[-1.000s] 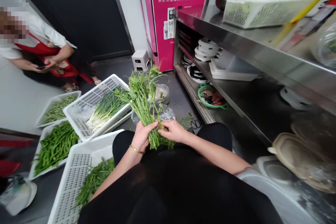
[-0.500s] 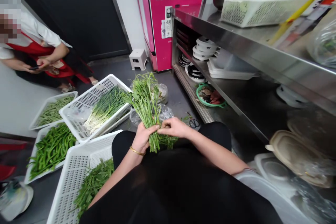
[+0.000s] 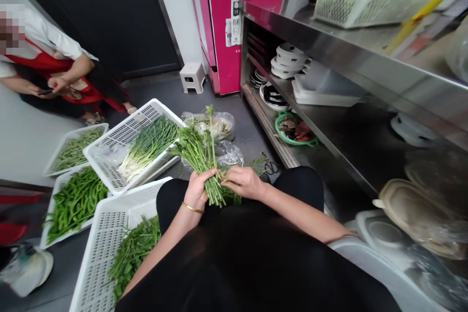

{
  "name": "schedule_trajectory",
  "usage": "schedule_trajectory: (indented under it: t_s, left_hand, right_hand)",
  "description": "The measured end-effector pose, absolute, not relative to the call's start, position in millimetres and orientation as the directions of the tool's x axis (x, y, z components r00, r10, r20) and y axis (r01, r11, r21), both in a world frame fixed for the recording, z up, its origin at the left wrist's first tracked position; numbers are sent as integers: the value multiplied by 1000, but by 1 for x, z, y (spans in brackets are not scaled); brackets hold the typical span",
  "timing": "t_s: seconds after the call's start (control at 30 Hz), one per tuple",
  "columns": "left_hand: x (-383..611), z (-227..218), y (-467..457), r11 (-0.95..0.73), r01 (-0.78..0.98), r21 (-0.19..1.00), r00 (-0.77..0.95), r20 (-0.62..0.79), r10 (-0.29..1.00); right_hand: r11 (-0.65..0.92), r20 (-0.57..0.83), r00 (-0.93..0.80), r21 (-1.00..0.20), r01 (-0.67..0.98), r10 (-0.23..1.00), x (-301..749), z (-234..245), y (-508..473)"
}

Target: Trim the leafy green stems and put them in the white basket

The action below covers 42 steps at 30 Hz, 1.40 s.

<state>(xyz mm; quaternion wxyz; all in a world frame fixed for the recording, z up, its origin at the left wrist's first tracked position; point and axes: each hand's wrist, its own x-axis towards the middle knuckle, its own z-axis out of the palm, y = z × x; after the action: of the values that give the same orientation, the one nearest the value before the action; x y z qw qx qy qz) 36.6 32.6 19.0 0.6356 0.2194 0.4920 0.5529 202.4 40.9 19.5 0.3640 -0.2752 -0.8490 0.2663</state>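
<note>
Over my lap, my left hand (image 3: 197,189) is wrapped round the stems of a bunch of leafy green stalks (image 3: 197,148), whose tips point away toward the floor. My right hand (image 3: 244,181) pinches at the same stems just to the right of the left hand, fingers curled. More loose greens lie on my lap under the right hand. A white plastic basket (image 3: 106,234) holding picked greens sits by my left knee.
Other white baskets hold spring onions (image 3: 148,144), green peppers (image 3: 75,202) and beans (image 3: 75,148). Clear bags (image 3: 219,126) and scissors (image 3: 271,168) lie on the floor. A steel shelf unit (image 3: 329,53) with dishes stands right. A person in a red apron (image 3: 51,78) crouches at left.
The bunch has dropped lower and tilted left, with one stalk now standing up. My right hand has closed in on the stems beside the left hand.
</note>
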Motion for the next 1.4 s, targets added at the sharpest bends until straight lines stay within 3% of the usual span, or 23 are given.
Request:
schedule_trajectory:
  t_s: [0.07,0.13,0.23,0.3,0.33,0.47,0.63,0.73,0.8,0.87,0.97,1.03,1.13,1.23,1.33,1.4]
  left_hand:
    - [31,19,37,321,-490,811,-131,-432,892]
    - [24,20,39,314,-473,823,-175,-437,882]
    - [16,21,38,249,-434,866,-200,-363,910]
    - [17,21,35,202,-404,892,-197,-300,933]
    - [20,20,33,183,-391,902,-189,-273,943]
    - [36,16,26,158,-335,929,-113,-206,972]
    - [37,11,23,177,-327,928,-133,-231,964]
    - [27,9,19,188,-324,927,-151,-246,957]
    - [21,6,16,187,-314,931,-140,-240,961]
    - [17,4,11,199,-304,932,-121,-245,962]
    - [12,1,5,220,-268,938,-90,-252,964]
    - [11,0,1,221,-244,944,-73,-245,967]
    - [10,2,-3,217,-207,954,-62,-234,970]
    - [6,7,-7,209,-203,957,-32,-219,975]
    - [2,12,-9,191,-251,949,38,-187,982]
    - [0,14,-10,191,-286,939,81,-175,981]
  right_hand:
    - [797,441,-722,-548,253,533,209,13,36]
    - [780,377,-766,-575,247,521,221,6,36]
    - [587,101,-733,-677,445,672,244,-2,45]
    - [460,-99,-651,-628,627,753,251,-2,55]
    - [420,-134,-610,-610,672,781,249,1,59]
    - [423,97,-516,-710,563,851,212,21,71]
    - [636,370,-519,-507,582,771,191,28,73]
    - [543,336,-428,-577,611,839,218,21,77]
    - [513,218,-490,-596,618,844,239,18,81]
    - [550,201,-538,-546,632,818,254,22,83]
    - [593,482,-378,-449,668,791,262,43,87]
    - [642,652,-295,-389,661,699,261,63,92]
    - [742,760,-303,-329,584,575,262,91,101]
    - [739,753,-206,-486,466,625,269,106,105]
    - [593,587,-125,-739,320,800,270,105,102]
    - [531,513,-139,-800,281,847,261,98,98]
